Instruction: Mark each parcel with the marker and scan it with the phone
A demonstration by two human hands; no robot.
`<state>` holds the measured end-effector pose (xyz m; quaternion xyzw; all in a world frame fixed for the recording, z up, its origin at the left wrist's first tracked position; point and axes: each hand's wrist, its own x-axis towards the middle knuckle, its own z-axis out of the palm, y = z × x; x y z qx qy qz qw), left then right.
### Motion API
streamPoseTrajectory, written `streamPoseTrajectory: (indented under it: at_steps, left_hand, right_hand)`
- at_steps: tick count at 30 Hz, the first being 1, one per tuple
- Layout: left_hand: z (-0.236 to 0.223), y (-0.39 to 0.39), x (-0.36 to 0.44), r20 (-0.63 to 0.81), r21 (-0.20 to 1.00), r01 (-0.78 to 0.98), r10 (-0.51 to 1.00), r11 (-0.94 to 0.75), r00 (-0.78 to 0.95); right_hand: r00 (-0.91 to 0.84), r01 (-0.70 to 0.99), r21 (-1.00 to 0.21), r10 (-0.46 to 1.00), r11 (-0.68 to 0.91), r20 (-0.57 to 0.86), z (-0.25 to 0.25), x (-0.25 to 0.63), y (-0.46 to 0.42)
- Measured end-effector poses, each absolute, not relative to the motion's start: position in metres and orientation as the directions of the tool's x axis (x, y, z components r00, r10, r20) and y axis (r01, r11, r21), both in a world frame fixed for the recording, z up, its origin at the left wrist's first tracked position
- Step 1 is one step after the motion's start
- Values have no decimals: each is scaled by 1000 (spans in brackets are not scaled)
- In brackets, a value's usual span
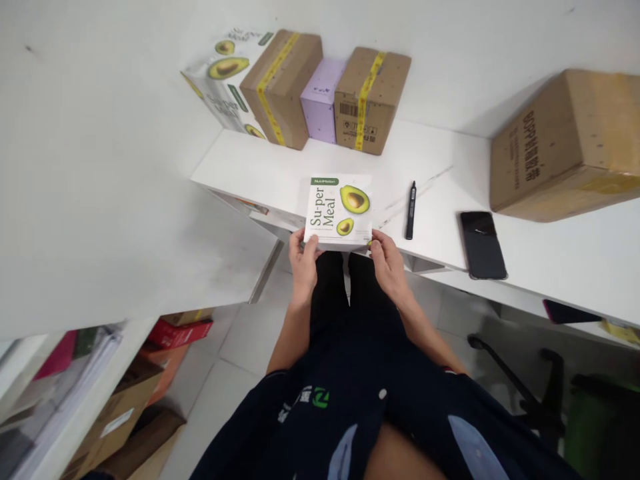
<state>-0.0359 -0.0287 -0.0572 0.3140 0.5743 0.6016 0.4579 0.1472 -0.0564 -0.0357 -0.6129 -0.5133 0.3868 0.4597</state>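
Note:
A white meal box point(330, 230) with avocado pictures and the words "Su-per Meal" is held at the front edge of the white desk point(425, 150). My left hand point(303, 267) grips its lower left corner, thumb on top and fingers round the side. At the lower right corner my right hand point(389, 265) closes on the same box, the thumb by the edge. The box's underside is hidden. Just right of it a black marker pen point(411, 210) lies on the desk, and farther right is a black phone point(483, 245).
Along the wall stand a larger avocado-print box point(227, 87), a taped brown carton point(283, 87), a lilac box point(323, 100) and another taped carton point(373, 97). A big carton point(555, 147) sits at the right. Shelves with boxes are lower left; a chair base point(540, 393) is lower right.

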Motion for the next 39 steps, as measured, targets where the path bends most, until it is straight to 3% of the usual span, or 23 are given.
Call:
streamPoseTrajectory:
  at_steps: [8,14,21,26,28,32,39]
  left_hand:
    - [-53,-31,-33,-124,989,-127,916,81,-382]
    - [-49,-32,-29,-31,995,-96,914,-9,-405]
    - [-50,-33,-28,-143,987,-105,951,119,-273]
    - [-45,-38,-37,40,981,192,997,-27,-63]
    - [-37,-38,-39,107,927,359,994,-108,21]
    - [-21,-32,-35,103,767,627,991,-136,89]
    - [-21,-25,-29,78,697,713,996,-78,33]
  right_hand:
    - [184,243,-969,983,-51,-6,-38,147,-56]
    - [201,207,-976,979,-69,-27,-33,145,-56]
    - [158,441,-897,983,11,89,-31,151,-51]
    - [27,700,-692,960,180,277,-14,158,-47]
    - [-59,748,-623,957,230,283,-8,157,-45]
    - [-130,783,-568,960,253,248,-5,152,-42]
    - [-93,828,-520,965,212,246,-10,147,-37]
